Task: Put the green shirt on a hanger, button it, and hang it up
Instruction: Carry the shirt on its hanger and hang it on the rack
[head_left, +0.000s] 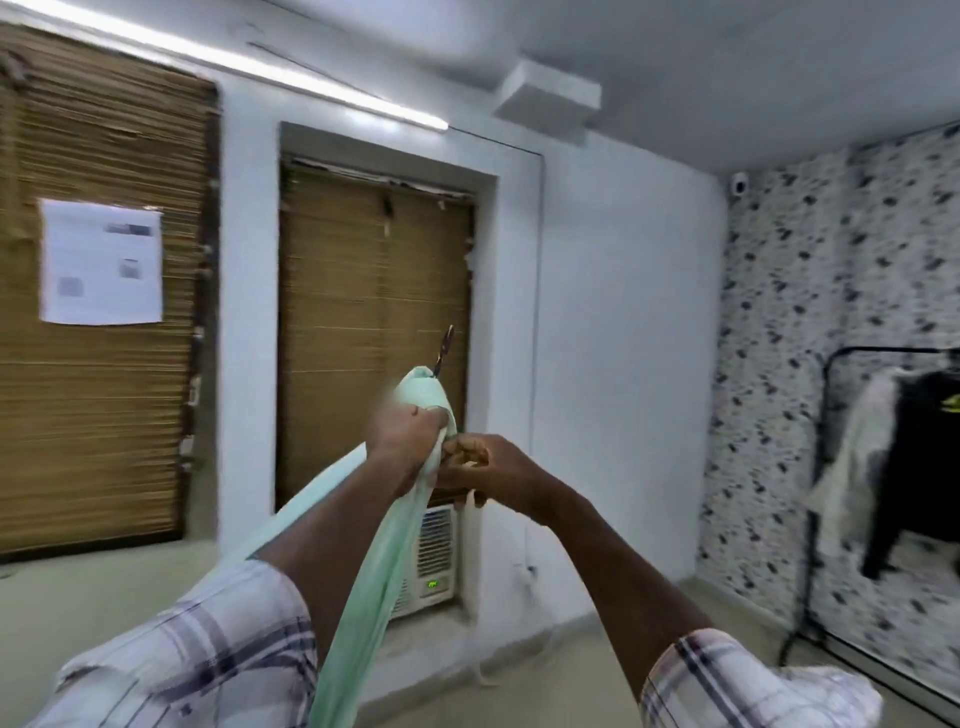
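The pale green shirt (384, 561) hangs in a long bunch from in front of me down past my left forearm. Its top is draped over a hanger whose thin hook (445, 349) pokes up above the cloth; the hanger's body is hidden inside the fabric. My left hand (410, 436) grips the bunched shirt just under its top. Touching it on the right, my right hand (480, 467) is closed on the shirt's edge, pinching cloth. Whether the buttons are done is hidden.
A black clothes rack (831, 467) with a white and a black garment (914, 467) stands at the right against the patterned wall. Bamboo blinds (374, 322) cover two windows ahead, with an air conditioner (434, 561) below the middle one.
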